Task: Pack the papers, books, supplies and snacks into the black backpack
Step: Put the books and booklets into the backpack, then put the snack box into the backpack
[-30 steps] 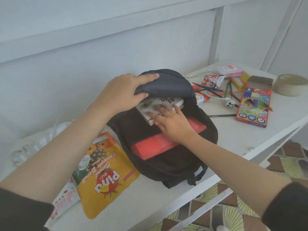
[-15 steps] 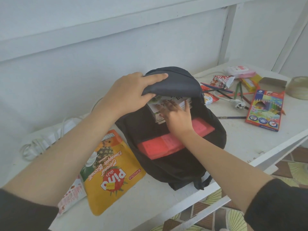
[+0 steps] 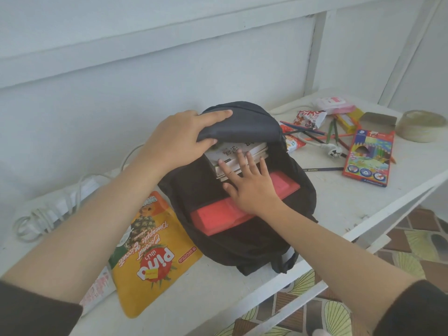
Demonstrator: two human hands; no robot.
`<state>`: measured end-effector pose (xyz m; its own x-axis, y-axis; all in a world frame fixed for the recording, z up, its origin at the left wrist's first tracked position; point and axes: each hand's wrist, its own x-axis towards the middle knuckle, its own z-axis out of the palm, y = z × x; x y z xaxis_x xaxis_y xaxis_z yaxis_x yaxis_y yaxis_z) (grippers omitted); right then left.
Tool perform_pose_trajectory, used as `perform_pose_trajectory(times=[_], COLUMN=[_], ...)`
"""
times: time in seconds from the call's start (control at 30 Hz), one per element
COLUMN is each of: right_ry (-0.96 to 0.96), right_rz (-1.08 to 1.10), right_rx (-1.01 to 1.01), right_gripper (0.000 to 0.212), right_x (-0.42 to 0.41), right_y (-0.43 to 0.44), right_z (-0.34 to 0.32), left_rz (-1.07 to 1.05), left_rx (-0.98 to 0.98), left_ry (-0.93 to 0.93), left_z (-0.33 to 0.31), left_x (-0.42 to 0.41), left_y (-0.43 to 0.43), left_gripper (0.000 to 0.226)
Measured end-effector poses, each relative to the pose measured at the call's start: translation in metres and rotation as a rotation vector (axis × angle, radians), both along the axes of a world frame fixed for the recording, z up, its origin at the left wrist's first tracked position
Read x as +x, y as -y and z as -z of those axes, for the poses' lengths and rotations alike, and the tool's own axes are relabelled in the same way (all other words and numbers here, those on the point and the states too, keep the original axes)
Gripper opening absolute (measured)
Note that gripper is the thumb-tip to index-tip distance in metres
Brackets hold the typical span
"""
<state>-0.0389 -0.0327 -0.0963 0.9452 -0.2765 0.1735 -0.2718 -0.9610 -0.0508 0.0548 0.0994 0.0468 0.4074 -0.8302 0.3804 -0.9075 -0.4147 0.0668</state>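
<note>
- While only the head view shows this moment, it shows it plainly: the black backpack (image 3: 242,238) lies on its back on the white table (image 3: 339,204), with its mouth open toward the wall.
- The left hand (image 3: 179,139) grips the top flap (image 3: 244,124), fingers over the cloth and thumb tucked under its edge. I judge it is lifting the flap to keep the opening wide so the load can slide in.
- The right hand (image 3: 252,187) lies flat with its fingers spread, fingertips on the stack of books (image 3: 232,154) and palm over the red folder (image 3: 218,217). It pinches nothing and seems to be pushing the books deeper.
- The books sit partly inside the mouth, their far ends hidden beneath the flap. The red folder lies nearer the person, across the opening, with its long edge showing.
- The yellow biscuit bag (image 3: 150,251) lies just left of the backpack, seemingly touching its side, with a smaller packet (image 3: 99,284) beside it. Both are probably kept close for packing.
- To the right, apart from the backpack, wait the coloured-pencil box (image 3: 368,156), loose pencils (image 3: 334,134), a red-and-white snack packet (image 3: 309,118) and a pink pack (image 3: 334,105). None of these is in yet, so the supplies and snacks are left to do.
- A coiled white cable (image 3: 43,219) at far left and a round bowl (image 3: 421,126) at far right seem no part of the job.
</note>
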Motion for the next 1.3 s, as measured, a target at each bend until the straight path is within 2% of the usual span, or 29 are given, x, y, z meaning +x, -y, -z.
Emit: perform_pose_trajectory(times=[0.13, 0.23, 0.3, 0.4, 0.47, 0.57, 0.6, 0.67, 0.73, 0.77, 0.87, 0.93, 1.03, 1.17, 1.3], right_ry=[-0.074, -0.09, -0.095, -0.052, 0.011, 0.097, 0.126, 0.145, 0.11, 0.092, 0.097, 0.131, 0.176, 0.223, 0.206], right_rz=[0.039, -0.009, -0.061, -0.129, -0.137, -0.113, -0.093, -0.045, 0.005, 0.03, 0.12, 0.17, 0.233, 0.3, 0.283], right_rx=[-0.023, 0.027, 0.127, 0.378, 0.544, 0.648, 0.681, 0.742, 0.728, 0.708, 0.66, 0.596, 0.537, 0.448, 0.404], right_gripper=[0.055, 0.055, 0.055, 0.053, 0.045, 0.031, 0.028, 0.023, 0.02, 0.019, 0.018, 0.018, 0.02, 0.024, 0.033], right_x=[0.004, 0.0, -0.008, -0.029, -0.049, -0.08, -0.09, -0.108, -0.121, -0.126, -0.136, -0.137, -0.135, -0.117, -0.089], right_y=[0.0, 0.001, 0.006, 0.018, 0.031, 0.057, 0.068, 0.092, 0.118, 0.133, 0.182, 0.215, 0.261, 0.32, 0.363], right_z=[0.0, -0.007, -0.014, -0.027, -0.037, -0.049, -0.053, -0.059, -0.065, -0.068, -0.068, -0.065, -0.058, -0.044, -0.037], left_rz=[0.008, -0.001, -0.014, -0.042, -0.07, -0.109, -0.089, 0.015, 0.127, 0.145, 0.071, 0.025, -0.009, -0.092, -0.226], left_rx=[0.01, 0.02, 0.034, 0.059, 0.059, 0.057, 0.05, -0.047, -0.204, -0.26, -0.338, -0.317, -0.273, -0.228, -0.126], left_ry=[0.022, 0.012, -0.006, 0.014, 0.025, 0.076, 0.051, -0.205, -0.473, -0.502, -0.414, -0.342, -0.246, -0.23, -0.264], left_z=[0.001, 0.003, 0.004, 0.007, 0.01, 0.019, 0.022, 0.024, 0.027, 0.029, 0.034, 0.04, 0.059, 0.102, 0.143], left_x=[-0.003, -0.004, -0.003, -0.003, -0.006, -0.009, -0.009, -0.019, -0.032, -0.041, -0.068, -0.085, -0.11, -0.128, -0.138], left_y=[0.0, 0.0, 0.002, 0.009, 0.016, 0.027, 0.032, 0.045, 0.066, 0.079, 0.123, 0.155, 0.202, 0.252, 0.277], left_gripper=[0.057, 0.058, 0.06, 0.074, 0.088, 0.102, 0.103, 0.098, 0.089, 0.082, 0.047, 0.037, 0.033, 0.03, 0.044])
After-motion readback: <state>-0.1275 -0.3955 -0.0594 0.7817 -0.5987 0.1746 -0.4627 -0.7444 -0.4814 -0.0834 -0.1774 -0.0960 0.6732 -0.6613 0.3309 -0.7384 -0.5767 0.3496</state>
